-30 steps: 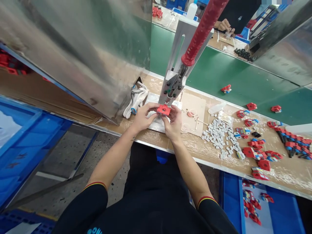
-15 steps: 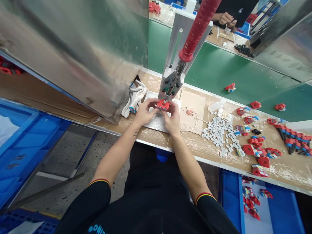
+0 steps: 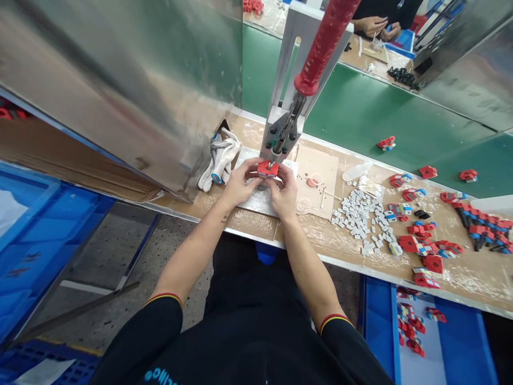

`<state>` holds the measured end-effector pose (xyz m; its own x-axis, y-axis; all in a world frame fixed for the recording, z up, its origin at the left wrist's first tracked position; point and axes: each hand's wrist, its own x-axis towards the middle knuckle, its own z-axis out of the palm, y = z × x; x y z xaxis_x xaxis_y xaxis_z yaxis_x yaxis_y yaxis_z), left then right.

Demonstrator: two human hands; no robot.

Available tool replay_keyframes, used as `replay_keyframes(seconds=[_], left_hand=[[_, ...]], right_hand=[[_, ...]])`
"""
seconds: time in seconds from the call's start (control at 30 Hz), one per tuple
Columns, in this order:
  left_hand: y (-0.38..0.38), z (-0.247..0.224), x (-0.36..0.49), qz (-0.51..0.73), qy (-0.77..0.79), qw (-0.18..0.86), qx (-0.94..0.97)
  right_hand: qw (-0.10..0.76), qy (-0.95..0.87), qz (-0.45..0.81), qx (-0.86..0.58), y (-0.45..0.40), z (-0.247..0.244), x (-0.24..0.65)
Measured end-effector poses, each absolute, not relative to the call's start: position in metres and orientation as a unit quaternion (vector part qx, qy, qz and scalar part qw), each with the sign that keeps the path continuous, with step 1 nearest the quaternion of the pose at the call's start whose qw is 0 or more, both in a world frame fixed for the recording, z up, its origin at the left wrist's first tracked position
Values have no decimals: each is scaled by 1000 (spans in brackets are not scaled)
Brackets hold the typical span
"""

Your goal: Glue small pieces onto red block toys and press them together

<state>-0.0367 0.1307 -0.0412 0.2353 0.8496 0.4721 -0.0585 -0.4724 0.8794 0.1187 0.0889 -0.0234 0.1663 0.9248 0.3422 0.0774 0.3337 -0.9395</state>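
Left hand point(image 3: 241, 184), right hand point(image 3: 285, 191) pinch blocky red plastic piece point(image 3: 267, 170); smooth metal press point(image 3: 285, 118) just beyond, piece closer under it than earlier.

The small red block point(image 3: 268, 169), greyish along its near edge, sits just below the press point(image 3: 285, 128).

Sm. red rectangular plastic part point(image 3: 267, 169): smooth, semi-gloss. Long red lever grip point(image 3: 326, 45): glossy, dimpled, plastic or rubber. Grey slotted metal upright point(image 3: 284, 75): matt. Silver metal base plate point(image 3: 259, 205): dull, scuffed. White cloth gloves point(image 3: 225, 156): rough knit. Tan cardboard sheet point(image 3: 328, 162): matt. Brown worktop point(image 3: 253, 222): glossy w/ wrinkled clear film.
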Motion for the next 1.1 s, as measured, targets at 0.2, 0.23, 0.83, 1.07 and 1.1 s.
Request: replay_keyframes(seconds=[0.2, 0.23, 0.83, 1.07, 1.1], left_hand=[[131, -42, -36, 548, 287, 422, 663], [131, -42, -36, 547, 289, 422, 663], [131, -43, -35, 549, 288, 426, 659], [131, -45, -37, 544, 295, 421, 663], [131, -46, -37, 542, 296, 421, 665]], right_hand=[[612, -539, 346, -464, 88, -22, 118], [612, -539, 345, -464, 88, -22, 118], [611, -540, 345, -463, 86, -26, 118], [602, -542, 356, -466, 86, -26, 118], [603, -542, 353, -466, 86, -26, 118]])
